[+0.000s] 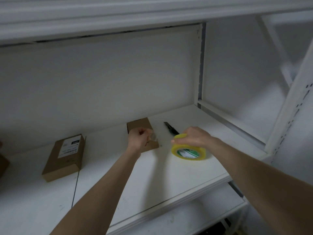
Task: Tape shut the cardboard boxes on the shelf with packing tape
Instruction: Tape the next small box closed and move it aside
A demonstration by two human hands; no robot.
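White steel shelving fills the frame, its painted shelf (152,175) smooth and matte, split by a thin dark seam between two boards, with a plain pale panel behind.

A small brown cardboard box (138,123) sits toward the back of the shelf near the middle, flat-topped and unmarked where it shows. The person's left hand (138,138) is over its near half, fingers (145,133) curled in a loose fist. Thumb and forefinger appear to pinch a glossy, clear tape end (153,137) just above the cardboard.

To the right, the right hand (194,136) grips a tape roll (188,151) that rests tilted on the shelf, its fingers (183,142) wrapped over the upper rim. The roll is a thick, shiny yellow ring. A green-and-white label lines its core, the print too blurred to read.

A utility knife (170,128), dark with a green body, lies flat on the shelf between the small box and the roll, its tip pointing to the back panel.

Well to the left lies a larger box (62,160), a flat brown cardboard rectangle with crisp edges. It carries a white shipping label (68,148) with a dark bar and rows of fine print, none of it legible. Another brown edge (3,162) pokes in at the left border, too cropped to identify.

A perforated white upright (288,107) rises at right, and a lower shelf (194,217) shows below.
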